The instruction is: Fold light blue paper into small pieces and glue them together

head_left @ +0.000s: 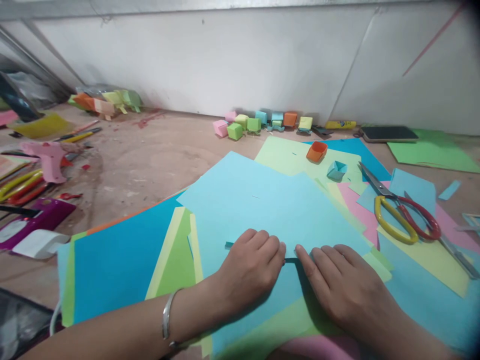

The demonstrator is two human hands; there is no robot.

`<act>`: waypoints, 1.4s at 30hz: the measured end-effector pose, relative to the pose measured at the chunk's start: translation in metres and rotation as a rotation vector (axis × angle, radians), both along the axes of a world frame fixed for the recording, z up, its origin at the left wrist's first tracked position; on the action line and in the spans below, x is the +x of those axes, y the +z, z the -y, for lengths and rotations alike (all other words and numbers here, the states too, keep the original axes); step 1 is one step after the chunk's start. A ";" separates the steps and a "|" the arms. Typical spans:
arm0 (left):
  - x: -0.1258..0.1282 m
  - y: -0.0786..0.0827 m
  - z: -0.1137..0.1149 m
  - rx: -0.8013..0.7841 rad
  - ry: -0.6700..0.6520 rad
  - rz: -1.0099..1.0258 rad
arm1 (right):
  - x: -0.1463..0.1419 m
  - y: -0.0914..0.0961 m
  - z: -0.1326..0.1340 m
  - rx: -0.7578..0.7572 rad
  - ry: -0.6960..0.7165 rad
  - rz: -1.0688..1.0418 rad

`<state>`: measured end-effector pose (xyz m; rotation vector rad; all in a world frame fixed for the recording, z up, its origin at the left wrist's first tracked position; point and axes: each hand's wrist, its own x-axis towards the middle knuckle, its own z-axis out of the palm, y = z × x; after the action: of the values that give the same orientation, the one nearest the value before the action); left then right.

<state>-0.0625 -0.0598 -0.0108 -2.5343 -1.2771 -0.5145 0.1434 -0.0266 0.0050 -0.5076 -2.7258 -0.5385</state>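
Note:
My left hand point(252, 267), with a silver bangle at the wrist, is closed over a narrow dark teal paper strip point(291, 260). One end of the strip sticks out on the left side of that fist. A short piece shows between my hands and runs to the index finger of my right hand point(339, 280). That hand's fingers are bent together on the strip's right end, its thumb hidden. Beneath both hands lie light blue paper sheets point(240, 195). Farther back stand a small orange paper box point(317, 151) and a light blue folded paper piece point(337, 170).
Scissors point(397, 205) with yellow and red handles lie on paper scraps at right. Small paper cubes point(254, 125) line the wall beside a yellow tube point(340, 124) and a phone point(389, 133). At left are a pink glue gun point(50, 159) and a purple device point(47, 220).

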 end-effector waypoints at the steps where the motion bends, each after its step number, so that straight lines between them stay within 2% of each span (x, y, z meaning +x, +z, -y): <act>1: 0.000 -0.001 0.000 0.004 -0.008 -0.008 | 0.000 0.000 0.000 0.003 0.002 0.002; 6: 0.001 -0.003 -0.001 0.003 -0.044 -0.040 | 0.001 -0.001 -0.002 0.001 0.013 0.002; 10: 0.005 0.000 -0.005 0.005 -0.014 -0.097 | 0.003 -0.006 -0.009 -0.051 -0.002 -0.079; 13: 0.007 0.006 -0.010 -0.018 0.007 -0.137 | 0.004 -0.012 -0.014 -0.174 -0.049 -0.182; 16: 0.005 0.011 -0.015 -0.094 -0.034 -0.143 | 0.006 -0.016 -0.017 -0.404 -0.126 -0.249; 20: -0.004 0.017 -0.022 -0.300 -0.050 -0.098 | 0.009 -0.012 -0.021 -0.698 -0.175 -0.227; 23: -0.014 0.026 -0.026 -0.542 0.016 -0.030 | 0.012 -0.006 -0.024 -0.777 -0.179 -0.198; 25: -0.022 0.035 -0.028 -0.761 0.060 0.023 | 0.012 -0.002 -0.026 -0.831 -0.194 -0.158; 28: -0.034 0.046 -0.033 -1.026 0.118 0.184 | 0.013 0.005 -0.029 -0.935 -0.222 -0.098; 31: -0.048 0.053 -0.039 -1.220 0.177 0.301 | 0.016 0.012 -0.031 -1.055 -0.212 -0.088; 34: -0.056 0.057 -0.041 -1.354 0.147 0.329 | 0.019 0.018 -0.032 -1.149 -0.190 -0.099; 36: -0.056 0.061 -0.037 -1.347 0.088 0.308 | 0.019 0.021 -0.031 -1.161 -0.180 -0.103; 40: -0.040 0.066 -0.022 -1.110 0.032 0.218 | 0.012 0.026 -0.027 -1.099 -0.139 -0.112; 42: -0.031 0.066 -0.017 -1.185 0.050 0.266 | 0.010 0.029 -0.022 -1.003 -0.108 -0.157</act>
<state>-0.0932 -0.0431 0.0556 -3.3698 -2.2128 -0.0302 0.1538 -0.0043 0.0339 -0.8623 -2.6408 0.8739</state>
